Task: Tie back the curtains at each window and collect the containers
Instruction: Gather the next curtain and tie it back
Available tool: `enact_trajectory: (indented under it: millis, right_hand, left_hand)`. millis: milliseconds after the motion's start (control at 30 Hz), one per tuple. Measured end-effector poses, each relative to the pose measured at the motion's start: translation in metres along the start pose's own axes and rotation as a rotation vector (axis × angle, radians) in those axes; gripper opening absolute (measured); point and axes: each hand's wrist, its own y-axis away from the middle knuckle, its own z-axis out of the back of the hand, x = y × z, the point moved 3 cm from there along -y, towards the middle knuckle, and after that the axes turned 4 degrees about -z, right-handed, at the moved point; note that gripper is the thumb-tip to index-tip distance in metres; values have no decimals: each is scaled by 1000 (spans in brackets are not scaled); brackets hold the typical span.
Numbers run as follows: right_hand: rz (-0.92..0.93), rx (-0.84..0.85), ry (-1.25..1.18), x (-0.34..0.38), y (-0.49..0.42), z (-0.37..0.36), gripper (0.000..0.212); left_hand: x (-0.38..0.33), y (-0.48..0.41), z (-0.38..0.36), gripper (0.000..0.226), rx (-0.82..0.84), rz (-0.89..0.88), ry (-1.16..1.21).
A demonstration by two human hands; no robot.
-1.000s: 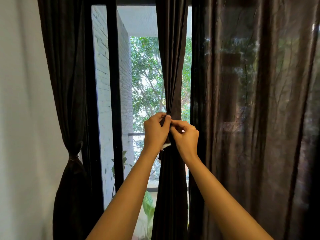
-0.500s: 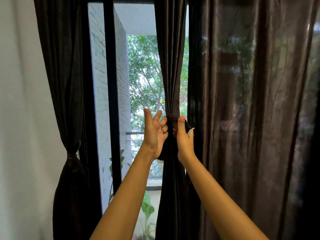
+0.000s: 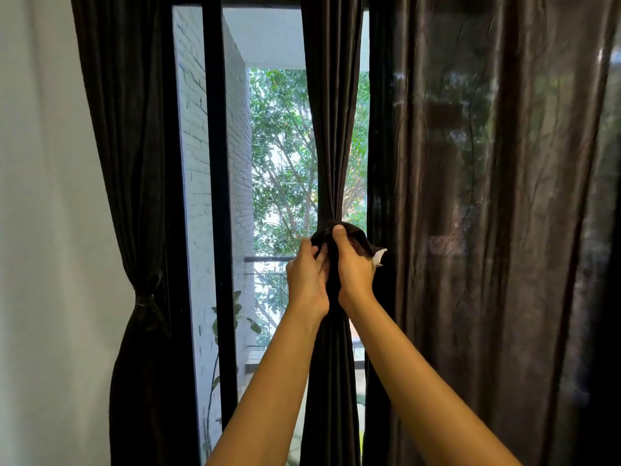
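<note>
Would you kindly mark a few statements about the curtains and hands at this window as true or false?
1. The left hand and right hand both grip the gathered middle curtain. True.
2. The left curtain hangs untied. False: a tie cinches it at mid-height.
3. The right curtain is bunched and tied. False: it hangs spread out and loose.
4. A white tag sticks out beside the right hand. True.
</note>
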Motion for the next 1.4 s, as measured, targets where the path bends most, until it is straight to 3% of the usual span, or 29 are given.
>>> enact_trajectory:
  millis: [200,300,433,533,600,700,800,900,1033,1133,1300,1400]
  right_hand:
    - [38,-43,46,6,-4,3,20]
    - [41,-6,21,7,-6,0,30]
    - [-65,52,-127,4,-2,-5,27]
    - [-209,56,-243,-2,-1,-9,22]
    - [-211,41,-256,-5,-4,-9,16]
    - [-54,27,-182,-5,-11,-6,15]
    - [55,15,-74,-7,-18,-7,20]
    - [144,-27,17,-9,-23,-8,23]
    - [291,-101,164,-14,-21,-8,27]
    - [353,-151,182,-19,-25,-9,31]
    - [324,-205,181,-23,-31,-9,31]
    - [302,-202,228,-22,-31,-9,33]
  left_hand:
    - [-6,0,-3,16,49,84,-19]
    - [-12,-7,-6,24,75,125,-41]
    - [-11,-13,-7,34,41,66,-66]
    - [-8,-12,-4,18,7,18,-2]
    - [-7,-11,-3,11,2,-3,-18]
    - [-9,-19,1,21,18,-96,-170]
    - [-16,-29,2,31,13,-320,-411]
    - [-17,-36,5,28,-33,-562,-594]
    - [-12,-31,5,10,-89,-703,-555]
    - [-7,-35,5,5,-105,-652,-418]
    - [-3,-47,6,11,-106,-352,-85]
    - [-2,-50,8,10,-118,-345,-167]
